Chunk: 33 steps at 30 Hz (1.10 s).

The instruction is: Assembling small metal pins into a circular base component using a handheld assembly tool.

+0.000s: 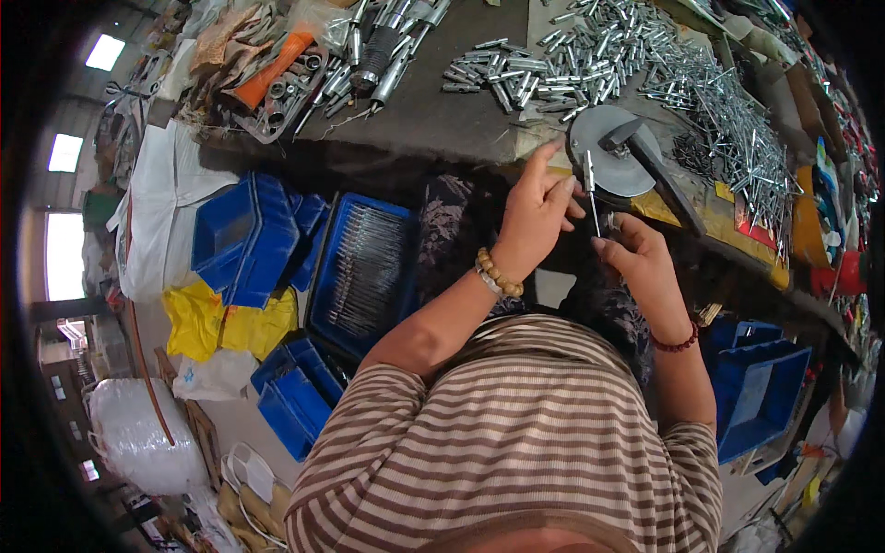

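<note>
My right hand (643, 263) pinches the lower end of a thin metal rod (595, 217) with a thicker silver sleeve (589, 172) at its top. The rod stands nearly upright in view, in front of the bench edge. Just left of the sleeve is my left hand (536, 207), its index finger stretched out and its thumb apart; whether a fingertip touches the sleeve I cannot tell. Beyond the rod, a round grey metal disc (599, 164) rests on the bench, and a hammer (659, 175) lies across it, its handle pointing toward me.
Piles of short silver sleeves (590, 60) and thin metal rods (737, 138) cover the bench's far right. Tools, including an air screwdriver (378, 55), lie far left. A blue tray (364, 267) of rods sits left of my lap; blue bins (761, 392) stand at the right.
</note>
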Each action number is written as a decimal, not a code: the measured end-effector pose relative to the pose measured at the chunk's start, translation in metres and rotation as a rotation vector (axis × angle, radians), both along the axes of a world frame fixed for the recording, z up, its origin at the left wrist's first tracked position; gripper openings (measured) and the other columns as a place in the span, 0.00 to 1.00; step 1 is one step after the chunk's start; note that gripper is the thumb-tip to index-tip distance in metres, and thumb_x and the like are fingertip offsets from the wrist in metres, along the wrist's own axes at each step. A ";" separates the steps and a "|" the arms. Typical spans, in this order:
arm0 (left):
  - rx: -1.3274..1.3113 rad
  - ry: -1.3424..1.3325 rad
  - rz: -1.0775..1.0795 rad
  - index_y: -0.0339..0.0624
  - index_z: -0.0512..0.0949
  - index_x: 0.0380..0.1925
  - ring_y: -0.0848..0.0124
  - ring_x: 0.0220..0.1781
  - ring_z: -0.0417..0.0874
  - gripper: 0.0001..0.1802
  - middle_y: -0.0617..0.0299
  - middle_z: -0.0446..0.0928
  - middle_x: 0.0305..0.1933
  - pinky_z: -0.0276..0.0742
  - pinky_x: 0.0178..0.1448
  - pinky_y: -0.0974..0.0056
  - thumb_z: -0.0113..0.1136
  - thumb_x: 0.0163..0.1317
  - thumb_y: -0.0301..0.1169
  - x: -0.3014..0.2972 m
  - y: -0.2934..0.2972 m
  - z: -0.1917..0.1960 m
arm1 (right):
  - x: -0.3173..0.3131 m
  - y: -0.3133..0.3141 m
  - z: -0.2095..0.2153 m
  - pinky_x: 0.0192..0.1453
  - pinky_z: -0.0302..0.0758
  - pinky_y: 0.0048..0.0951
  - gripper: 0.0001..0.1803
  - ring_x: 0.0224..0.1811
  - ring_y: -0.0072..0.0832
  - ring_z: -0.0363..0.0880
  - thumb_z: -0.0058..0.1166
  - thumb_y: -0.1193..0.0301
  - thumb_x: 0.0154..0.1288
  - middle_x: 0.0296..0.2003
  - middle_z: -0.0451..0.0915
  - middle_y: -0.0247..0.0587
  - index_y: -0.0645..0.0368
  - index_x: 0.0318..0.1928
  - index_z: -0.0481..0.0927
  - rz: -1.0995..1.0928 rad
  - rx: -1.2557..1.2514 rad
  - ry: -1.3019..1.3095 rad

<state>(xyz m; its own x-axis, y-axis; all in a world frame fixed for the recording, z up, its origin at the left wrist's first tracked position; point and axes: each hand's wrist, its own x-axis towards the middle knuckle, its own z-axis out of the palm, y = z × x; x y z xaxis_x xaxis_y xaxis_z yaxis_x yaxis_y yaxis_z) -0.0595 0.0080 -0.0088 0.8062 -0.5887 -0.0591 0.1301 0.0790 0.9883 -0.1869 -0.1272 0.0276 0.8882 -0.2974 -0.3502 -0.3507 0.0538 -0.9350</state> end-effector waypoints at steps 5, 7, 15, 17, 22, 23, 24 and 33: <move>-0.035 0.064 -0.020 0.42 0.58 0.75 0.77 0.33 0.82 0.35 0.60 0.84 0.39 0.79 0.32 0.72 0.60 0.72 0.28 -0.001 0.012 -0.009 | 0.008 0.024 0.004 0.28 0.67 0.20 0.06 0.25 0.12 0.71 0.61 0.74 0.69 0.25 0.77 0.27 0.63 0.41 0.79 -0.016 0.010 0.008; -0.006 0.035 0.010 0.39 0.56 0.74 0.78 0.36 0.82 0.38 0.59 0.84 0.40 0.77 0.33 0.73 0.65 0.70 0.31 -0.001 0.021 -0.006 | 0.010 0.030 -0.006 0.28 0.68 0.20 0.07 0.26 0.13 0.72 0.61 0.74 0.69 0.26 0.78 0.28 0.63 0.44 0.79 0.016 -0.043 0.003; -0.052 -0.033 0.403 0.39 0.63 0.67 0.76 0.36 0.82 0.32 0.59 0.83 0.37 0.78 0.40 0.69 0.65 0.66 0.26 0.009 0.104 -0.032 | 0.007 0.050 -0.036 0.46 0.77 0.23 0.26 0.43 0.18 0.77 0.57 0.76 0.73 0.43 0.79 0.34 0.66 0.68 0.70 0.122 -0.037 -0.024; -0.012 0.004 0.598 0.40 0.64 0.67 0.76 0.34 0.81 0.32 0.58 0.84 0.40 0.77 0.38 0.69 0.66 0.65 0.29 0.013 0.141 -0.057 | 0.007 0.054 -0.038 0.47 0.77 0.23 0.25 0.43 0.18 0.77 0.56 0.76 0.73 0.43 0.79 0.34 0.66 0.68 0.70 0.150 -0.017 -0.009; 0.237 0.134 0.967 0.43 0.67 0.64 0.72 0.38 0.84 0.28 0.55 0.84 0.43 0.75 0.36 0.68 0.65 0.66 0.26 0.017 0.249 -0.150 | 0.006 0.052 -0.052 0.47 0.77 0.24 0.24 0.44 0.19 0.78 0.55 0.75 0.75 0.44 0.80 0.33 0.66 0.68 0.70 0.185 0.004 0.036; 0.163 0.115 1.094 0.43 0.68 0.63 0.73 0.35 0.83 0.27 0.55 0.85 0.41 0.75 0.34 0.68 0.66 0.65 0.26 0.019 0.267 -0.175 | 0.005 0.051 -0.057 0.46 0.77 0.24 0.24 0.43 0.19 0.78 0.56 0.74 0.75 0.43 0.80 0.34 0.66 0.68 0.70 0.194 0.035 0.031; 0.323 0.197 1.069 0.41 0.69 0.62 0.73 0.33 0.83 0.27 0.55 0.85 0.39 0.76 0.33 0.67 0.66 0.65 0.27 0.017 0.283 -0.171 | 0.005 0.049 -0.060 0.46 0.77 0.24 0.25 0.42 0.20 0.78 0.56 0.73 0.75 0.43 0.80 0.34 0.66 0.68 0.70 0.194 0.058 0.028; 0.723 0.068 1.123 0.38 0.69 0.61 0.68 0.35 0.87 0.27 0.53 0.86 0.37 0.80 0.36 0.63 0.67 0.65 0.29 0.043 0.346 -0.211 | 0.008 0.050 -0.063 0.44 0.78 0.24 0.23 0.40 0.19 0.80 0.57 0.72 0.75 0.43 0.82 0.34 0.66 0.66 0.73 0.210 0.032 0.079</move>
